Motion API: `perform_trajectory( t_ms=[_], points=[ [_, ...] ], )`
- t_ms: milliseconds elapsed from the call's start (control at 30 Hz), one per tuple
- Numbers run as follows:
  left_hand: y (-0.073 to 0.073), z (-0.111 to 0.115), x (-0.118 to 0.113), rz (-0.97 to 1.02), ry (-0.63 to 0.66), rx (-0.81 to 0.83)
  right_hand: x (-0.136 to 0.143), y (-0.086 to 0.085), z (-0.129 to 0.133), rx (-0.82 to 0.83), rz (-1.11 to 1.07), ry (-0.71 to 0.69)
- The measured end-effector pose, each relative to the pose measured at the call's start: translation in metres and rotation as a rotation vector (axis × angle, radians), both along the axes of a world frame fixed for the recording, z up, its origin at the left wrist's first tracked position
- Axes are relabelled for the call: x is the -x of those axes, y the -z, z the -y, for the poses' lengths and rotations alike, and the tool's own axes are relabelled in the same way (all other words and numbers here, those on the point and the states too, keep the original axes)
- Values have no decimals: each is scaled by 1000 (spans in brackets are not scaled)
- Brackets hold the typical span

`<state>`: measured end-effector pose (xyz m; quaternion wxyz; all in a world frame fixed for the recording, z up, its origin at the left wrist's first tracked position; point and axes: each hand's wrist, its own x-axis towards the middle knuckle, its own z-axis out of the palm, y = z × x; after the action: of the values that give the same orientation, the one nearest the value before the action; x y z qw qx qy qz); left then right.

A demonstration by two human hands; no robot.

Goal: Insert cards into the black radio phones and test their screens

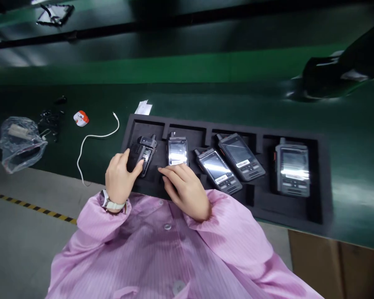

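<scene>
Left hand (121, 177) pinches black battery-like piece (135, 157) | right hand (187, 192) loosely open | radio handset (147, 154), right hand's ten o'clock: best steadied

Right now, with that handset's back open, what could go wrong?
The dark cover in the left hand might slip and knock the open handset beneath it.
The two slanted handsets lie close together, askew in the tray; a bump could slide or scratch them.
The white cable runs to the table's near edge, so the left sleeve may snag it.
</scene>
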<state>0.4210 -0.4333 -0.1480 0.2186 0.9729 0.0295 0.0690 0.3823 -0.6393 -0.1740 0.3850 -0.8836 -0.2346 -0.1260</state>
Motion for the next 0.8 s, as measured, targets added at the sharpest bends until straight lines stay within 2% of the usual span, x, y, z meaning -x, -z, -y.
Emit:
perform_trajectory(
  t_ms=[67,200,267,333,467,533,667,800],
  points=[
    [0,4,1,-11,5,17,-1,2,1,-22,-10,-8],
    [0,0,3,-2,-32,416,-1,3,3,-71,-24,-13],
    [0,-4,5,15,-38,544,-2,2,3,-97,-10,-7],
    [1,-6,7,95,6,482,-2,1,3,-107,-5,-3],
    [6,-2,12,413,93,83,-2,1,3,-118,14,-2],
    [7,2,14,532,133,-36,-2,2,3,-129,33,-6],
    [5,7,15,624,180,-119,-2,3,4,-138,38,-3],
    [3,10,18,613,160,-153,-2,3,4,-139,38,-7]
  ],
)
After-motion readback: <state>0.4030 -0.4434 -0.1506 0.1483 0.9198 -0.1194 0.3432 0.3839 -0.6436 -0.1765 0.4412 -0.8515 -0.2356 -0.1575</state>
